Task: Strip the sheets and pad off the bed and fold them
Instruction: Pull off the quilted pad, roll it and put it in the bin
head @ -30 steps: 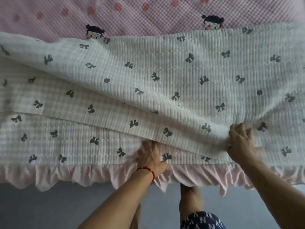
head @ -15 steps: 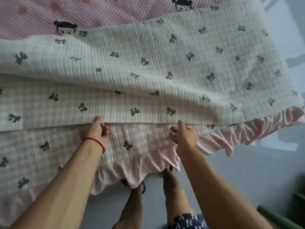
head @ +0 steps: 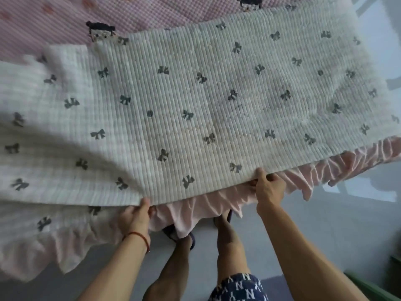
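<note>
Ribbed, quilted matt cloth pad (head: 217, 101) (bow-printed) over soft gathered pink ruffle (head: 195, 213); smooth grey floor (head: 325, 224).

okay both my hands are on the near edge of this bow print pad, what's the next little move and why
Probably draw that edge toward you and up. Your left hand and right hand both pinch the near edge of the pad above the pink frill, and the pad lies doubled over the pink sheet, so pulling should free it.

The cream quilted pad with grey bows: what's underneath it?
Under the cream quilted pad, a pink ruffled sheet edge shows below. Whatever else lies beneath is covered.
</note>
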